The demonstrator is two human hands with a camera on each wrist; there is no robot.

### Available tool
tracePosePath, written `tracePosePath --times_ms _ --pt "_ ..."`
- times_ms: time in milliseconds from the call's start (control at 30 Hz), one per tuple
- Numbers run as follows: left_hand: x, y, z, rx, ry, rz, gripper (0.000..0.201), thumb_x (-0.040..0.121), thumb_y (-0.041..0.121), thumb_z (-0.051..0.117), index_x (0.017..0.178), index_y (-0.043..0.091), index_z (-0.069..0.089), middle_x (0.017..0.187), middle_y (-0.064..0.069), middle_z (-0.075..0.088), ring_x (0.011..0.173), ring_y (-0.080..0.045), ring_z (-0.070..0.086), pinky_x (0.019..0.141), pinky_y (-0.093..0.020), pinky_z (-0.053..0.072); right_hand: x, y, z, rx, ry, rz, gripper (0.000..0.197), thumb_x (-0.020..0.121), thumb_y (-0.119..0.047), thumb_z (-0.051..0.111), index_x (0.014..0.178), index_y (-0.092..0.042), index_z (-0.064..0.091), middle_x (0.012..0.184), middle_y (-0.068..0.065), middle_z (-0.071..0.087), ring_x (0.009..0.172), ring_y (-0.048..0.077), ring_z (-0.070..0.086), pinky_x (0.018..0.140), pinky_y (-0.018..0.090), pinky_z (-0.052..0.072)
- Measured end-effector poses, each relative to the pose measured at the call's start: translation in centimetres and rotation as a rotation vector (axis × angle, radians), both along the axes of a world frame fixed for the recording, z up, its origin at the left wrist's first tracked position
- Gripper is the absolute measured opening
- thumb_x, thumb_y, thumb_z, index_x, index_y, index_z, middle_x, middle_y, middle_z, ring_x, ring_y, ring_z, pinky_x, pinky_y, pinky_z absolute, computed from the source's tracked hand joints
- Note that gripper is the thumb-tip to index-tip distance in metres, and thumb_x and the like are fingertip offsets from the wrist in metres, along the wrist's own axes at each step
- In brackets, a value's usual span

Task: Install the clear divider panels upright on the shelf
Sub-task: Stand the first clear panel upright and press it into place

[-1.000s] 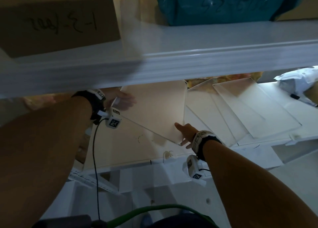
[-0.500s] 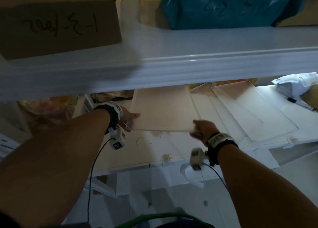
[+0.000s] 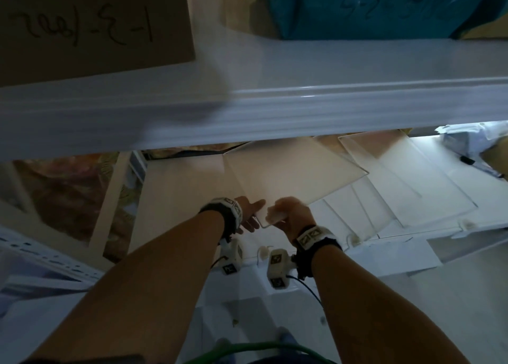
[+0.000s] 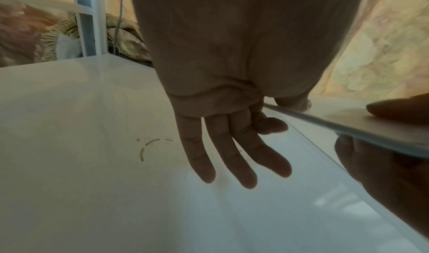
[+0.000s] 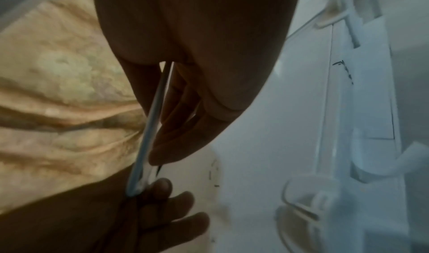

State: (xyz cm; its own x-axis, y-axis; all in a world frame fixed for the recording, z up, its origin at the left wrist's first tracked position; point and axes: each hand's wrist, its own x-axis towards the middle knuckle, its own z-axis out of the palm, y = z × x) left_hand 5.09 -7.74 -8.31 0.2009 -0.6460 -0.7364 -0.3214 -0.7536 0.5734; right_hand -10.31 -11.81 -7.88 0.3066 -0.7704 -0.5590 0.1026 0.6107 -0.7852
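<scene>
I hold one clear panel (image 3: pixel 291 171) tilted above the white shelf (image 3: pixel 178 199), its far end pointing back and to the right. Both hands meet at its near corner. My left hand (image 3: pixel 251 215) pinches the corner between thumb and index finger while its other fingers (image 4: pixel 232 156) hang straight. My right hand (image 3: pixel 288 212) grips the same panel, thumb on one face and fingers on the other; the right wrist view shows the panel (image 5: pixel 150 121) edge-on between them. Several more clear panels (image 3: pixel 398 188) lie flat and overlapping on the shelf to the right.
The upper shelf (image 3: pixel 302 102) overhangs close above, carrying a cardboard box (image 3: pixel 82 20) and a blue bag (image 3: pixel 384 6). Small clear clips (image 3: pixel 264 252) sit along the shelf's front rail. A white post (image 3: pixel 110 196) stands at the left and a white bag (image 3: pixel 467 141) lies far right.
The hands held the panel at opposite ends; the left hand has slid right to meet the right at the near corner, and the panel has swung so its far end points right.
</scene>
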Motion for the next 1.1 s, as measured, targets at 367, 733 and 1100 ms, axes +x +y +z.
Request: tracePosePath --times_ms 367,733,1100 --pt "0.4 1.2 -3.9 0.01 -0.256 -0.15 0.066 0.099 0.061 0.031 0.081 0.006 0.064 0.078 -0.008 0.065 0.075 -0.026 0.062 0.078 -0.033 0.051 -0.9 1.5 -1.1 0.11 0.24 0.418 0.031 0.096 -0.017 0.057 0.088 0.013 0.064 0.076 0.033 0.067 0.066 0.039 0.069 0.066 0.048 0.06" --pt "-1.5 1.2 -5.6 -0.111 -0.45 -0.385 0.044 0.095 0.016 0.043 0.137 0.006 0.045 0.139 -0.018 0.044 0.123 -0.034 0.047 0.098 -0.037 0.041 -1.0 0.3 -2.9 -0.309 0.713 0.645 0.029 0.094 -0.018 0.05 0.079 0.002 0.065 0.067 0.016 0.071 0.062 0.028 0.071 0.063 0.043 0.062" --pt "-1.8 2.2 -6.1 -0.089 -0.508 -0.44 0.061 0.087 0.033 0.058 0.143 0.018 0.036 0.143 -0.012 0.04 0.13 -0.035 0.038 0.107 -0.048 0.038 -0.3 1.2 -2.1 -0.516 0.814 0.741 0.02 0.084 -0.013 0.051 0.071 -0.004 0.064 0.065 0.011 0.069 0.053 0.021 0.068 0.051 0.03 0.059"
